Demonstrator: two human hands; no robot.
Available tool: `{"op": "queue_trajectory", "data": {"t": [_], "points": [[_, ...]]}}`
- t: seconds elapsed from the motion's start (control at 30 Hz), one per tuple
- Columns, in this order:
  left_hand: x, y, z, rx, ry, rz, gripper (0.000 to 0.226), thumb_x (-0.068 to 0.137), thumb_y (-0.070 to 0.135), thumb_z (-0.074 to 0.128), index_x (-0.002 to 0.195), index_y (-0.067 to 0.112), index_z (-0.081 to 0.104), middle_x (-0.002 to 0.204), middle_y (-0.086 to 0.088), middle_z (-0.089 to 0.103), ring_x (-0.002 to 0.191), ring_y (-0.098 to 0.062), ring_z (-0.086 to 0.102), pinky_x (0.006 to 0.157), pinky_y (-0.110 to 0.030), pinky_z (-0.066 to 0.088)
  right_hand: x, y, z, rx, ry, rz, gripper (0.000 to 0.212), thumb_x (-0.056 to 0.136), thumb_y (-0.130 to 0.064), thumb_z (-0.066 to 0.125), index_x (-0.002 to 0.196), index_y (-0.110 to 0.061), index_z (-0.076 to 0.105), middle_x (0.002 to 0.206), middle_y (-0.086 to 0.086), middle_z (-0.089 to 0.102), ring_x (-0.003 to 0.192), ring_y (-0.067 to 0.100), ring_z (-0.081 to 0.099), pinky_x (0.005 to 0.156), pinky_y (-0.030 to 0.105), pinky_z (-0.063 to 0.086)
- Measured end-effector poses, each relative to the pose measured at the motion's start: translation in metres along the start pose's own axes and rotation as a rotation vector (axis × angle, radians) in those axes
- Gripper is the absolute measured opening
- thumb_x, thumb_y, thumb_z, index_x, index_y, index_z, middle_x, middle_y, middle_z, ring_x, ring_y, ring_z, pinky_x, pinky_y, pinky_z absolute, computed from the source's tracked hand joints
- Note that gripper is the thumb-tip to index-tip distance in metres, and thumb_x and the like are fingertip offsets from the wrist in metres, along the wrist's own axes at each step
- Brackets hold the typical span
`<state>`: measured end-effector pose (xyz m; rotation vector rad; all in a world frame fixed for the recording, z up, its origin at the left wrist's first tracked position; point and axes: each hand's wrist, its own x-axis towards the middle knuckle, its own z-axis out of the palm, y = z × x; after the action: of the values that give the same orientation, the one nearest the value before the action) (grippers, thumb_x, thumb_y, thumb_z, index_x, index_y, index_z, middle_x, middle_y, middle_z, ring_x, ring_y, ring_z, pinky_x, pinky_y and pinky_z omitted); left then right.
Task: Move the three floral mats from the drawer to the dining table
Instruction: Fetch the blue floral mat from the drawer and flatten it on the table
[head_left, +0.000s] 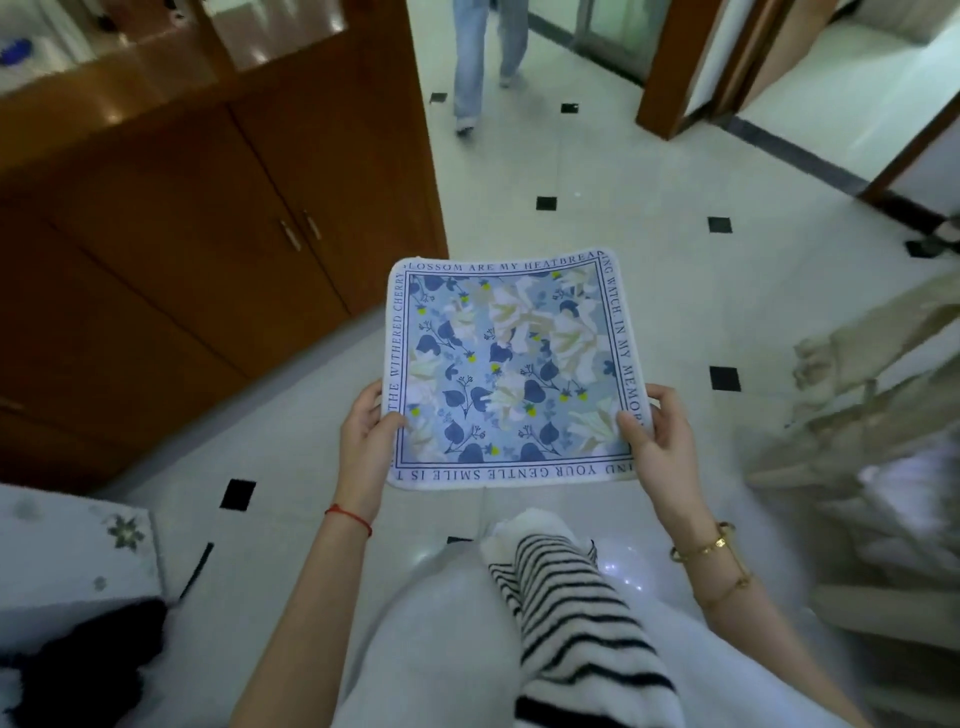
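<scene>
Mid-carry: floral mat (511, 369) at frame centre, gripped by left hand (366, 434) and right hand (652, 441); count unclear, dining surface unseen.

Between the fingers (635, 426) lies a square cloth mat (511, 369) of pale blue, patterned with navy leaves, cream flowers and yellow dots inside a white border with navy lettering. Below it hangs a white garment (576, 618) with black stripes over a white floor (649, 218) with small black squares.

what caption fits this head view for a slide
Both hands, left and right, hold a floral mat flat above the tiled floor.
</scene>
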<state>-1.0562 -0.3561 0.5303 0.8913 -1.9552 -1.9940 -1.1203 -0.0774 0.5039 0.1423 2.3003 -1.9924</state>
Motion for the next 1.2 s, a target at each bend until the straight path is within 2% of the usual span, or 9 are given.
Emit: {"op": "queue_trajectory", "data": {"t": [0.23,0.3,0.37,0.47,0.57,0.67,0.83,1.0,1.2], "points": [[0.112,0.042,0.082,0.104,-0.221,-0.013,0.044,0.081,-0.013,0.048,0.117,0.008,0.061,0.108,-0.011,0.07,0.095,-0.021,0.066,0.084,-0.035,0.053,0.077,-0.013,-0.016,0.055,0.216,0.067,0.022,0.094,-0.005,0.057,0.108,-0.022,0.052,0.102,0.004,0.071,0.085,0.017,0.068,0.068,0.029,0.056],[0.139,0.05,0.111,0.13,-0.269,-0.015,0.044,0.081,-0.013,0.048,0.116,0.011,0.062,0.109,-0.011,0.07,0.095,-0.023,0.067,0.084,-0.037,0.053,0.099,-0.018,-0.023,0.065,0.277,0.069,0.023,0.094,-0.005,0.057,0.105,-0.025,0.052,0.099,-0.006,0.07,0.084,0.013,0.069,0.068,0.026,0.057],[0.166,0.057,0.146,0.133,-0.312,-0.02,0.044,0.082,-0.013,0.047,0.113,0.015,0.062,0.105,-0.008,0.071,0.091,-0.02,0.068,0.078,-0.033,0.057,0.125,-0.019,-0.034,0.082,0.33,0.071,0.023,0.094,-0.005,0.058,0.104,-0.025,0.052,0.095,-0.008,0.071,0.083,0.01,0.07,0.067,0.026,0.058],[0.201,0.07,0.207,0.127,-0.382,-0.023,0.046,0.083,-0.014,0.046,0.112,0.019,0.061,0.1,-0.002,0.072,0.084,-0.012,0.07,0.07,-0.025,0.057,0.17,-0.015,-0.057,0.107,0.402,0.091,0.023,0.094,-0.005,0.058,0.107,-0.022,0.052,0.1,-0.003,0.07,0.088,0.017,0.07,0.071,0.031,0.058],[0.237,0.082,0.269,0.164,-0.428,-0.027,0.045,0.083,-0.011,0.048,0.111,0.022,0.061,0.1,-0.003,0.073,0.089,-0.021,0.07,0.076,-0.032,0.059,0.222,-0.013,-0.087,0.108,0.443,0.076,0.023,0.093,-0.006,0.059,0.106,-0.024,0.053,0.105,0.004,0.07,0.091,0.021,0.069,0.076,0.037,0.057],[0.269,0.098,0.337,0.196,-0.466,-0.015,0.044,0.081,-0.009,0.049,0.115,0.016,0.063,0.104,-0.01,0.073,0.094,-0.028,0.069,0.08,-0.038,0.057,0.276,-0.016,-0.127,0.118,0.457,0.065,0.022,0.094,-0.006,0.058,0.103,-0.026,0.054,0.108,0.011,0.066,0.093,0.025,0.067,0.077,0.04,0.057],[0.304,0.134,0.453,0.196,-0.519,0.01,0.045,0.082,-0.009,0.048,0.12,0.013,0.061,0.102,-0.009,0.073,0.087,-0.02,0.069,0.072,-0.027,0.058,0.364,-0.025,-0.198,0.124,0.512,0.06,0.023,0.095,-0.011,0.059,0.1,-0.033,0.054,0.111,0.015,0.065,0.096,0.027,0.066,0.08,0.039,0.055],[0.333,0.155,0.552,0.213,-0.578,-0.001,0.045,0.084,-0.008,0.049,0.12,0.016,0.061,0.1,-0.006,0.073,0.086,-0.018,0.068,0.071,-0.024,0.057,0.43,-0.029,-0.259,0.092,0.596,0.047,0.023,0.094,-0.008,0.06,0.103,-0.029,0.055,0.104,0.006,0.068,0.098,0.028,0.067,0.081,0.041,0.055],[0.361,0.169,0.666,0.229,-0.673,0.028,0.043,0.085,-0.01,0.048,0.116,0.016,0.061,0.097,-0.001,0.071,0.074,-0.002,0.068,0.057,-0.01,0.049,0.496,-0.026,-0.318,0.095,0.701,0.037,0.028,0.093,-0.011,0.06,0.101,-0.036,0.054,0.106,0.006,0.066,0.097,0.027,0.066,0.082,0.041,0.055]]}}
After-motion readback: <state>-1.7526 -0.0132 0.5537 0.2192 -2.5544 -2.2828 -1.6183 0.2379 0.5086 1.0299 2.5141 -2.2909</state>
